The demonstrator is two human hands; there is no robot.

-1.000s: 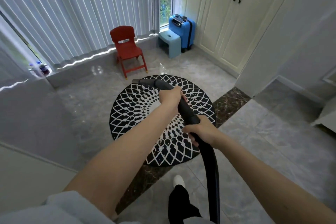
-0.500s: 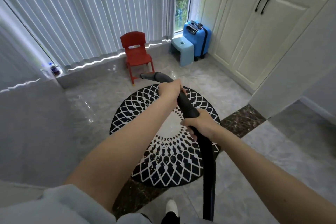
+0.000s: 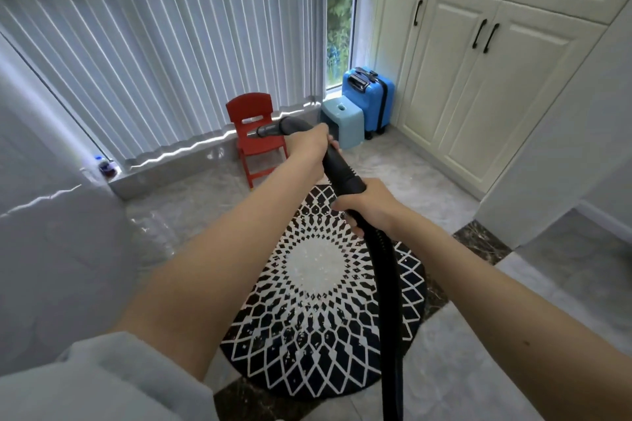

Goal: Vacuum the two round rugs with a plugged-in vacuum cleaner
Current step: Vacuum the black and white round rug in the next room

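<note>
Both hands grip the vacuum hose: the left hand is curled round the rigid curved handle near the open nozzle end, and the right hand is wrapped round the cuff where the ribbed, flexible tube begins. The hose looks light and limp below the cuff, so the stiff plastic section is the sensible place to hold and steer. The nozzle hangs in the air above the round rug (thin, flat-woven, black-and-white diamond pattern), which lies on glossy grey tiles and may slide or bunch under suction.
</note>
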